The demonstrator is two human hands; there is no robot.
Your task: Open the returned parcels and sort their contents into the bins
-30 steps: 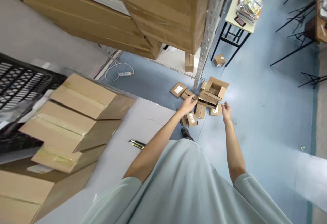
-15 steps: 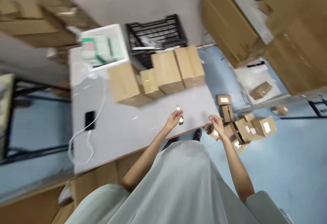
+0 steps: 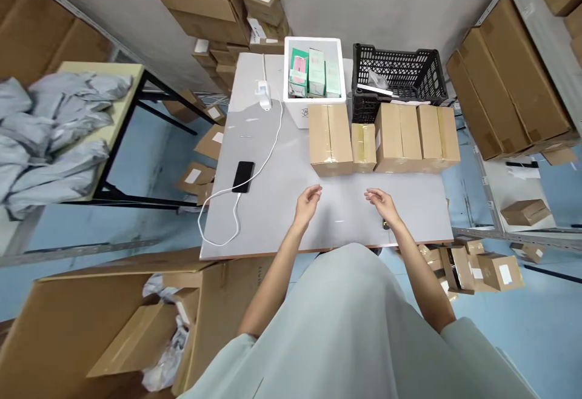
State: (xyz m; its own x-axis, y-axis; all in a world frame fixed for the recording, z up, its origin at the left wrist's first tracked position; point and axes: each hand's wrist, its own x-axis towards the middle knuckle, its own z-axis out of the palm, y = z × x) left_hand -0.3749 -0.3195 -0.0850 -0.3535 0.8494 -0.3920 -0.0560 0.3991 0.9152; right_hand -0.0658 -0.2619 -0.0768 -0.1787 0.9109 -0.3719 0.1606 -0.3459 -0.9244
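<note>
My left hand [image 3: 308, 201] hovers open over the grey table [image 3: 282, 205], holding nothing. To its right my right hand [image 3: 381, 203] is open too, fingers loosely curled, empty. A small dark tool [image 3: 386, 225] lies on the table just under my right wrist. A row of taped cardboard boxes [image 3: 384, 138] stands a little beyond both hands. Behind the boxes are a white foam box [image 3: 291, 77] with green cartons and a black plastic crate [image 3: 398, 74].
A black phone [image 3: 243, 176] on a white cable lies at the table's left. Small cardboard boxes [image 3: 473, 262] litter the blue floor at the right. A large open carton [image 3: 91, 320] stands at lower left. Shelves with big cartons [image 3: 509, 77] flank the right side.
The view swung from the floor boxes on the right back to the table. Both hands came away from the floor boxes and now hover over the table, empty.
</note>
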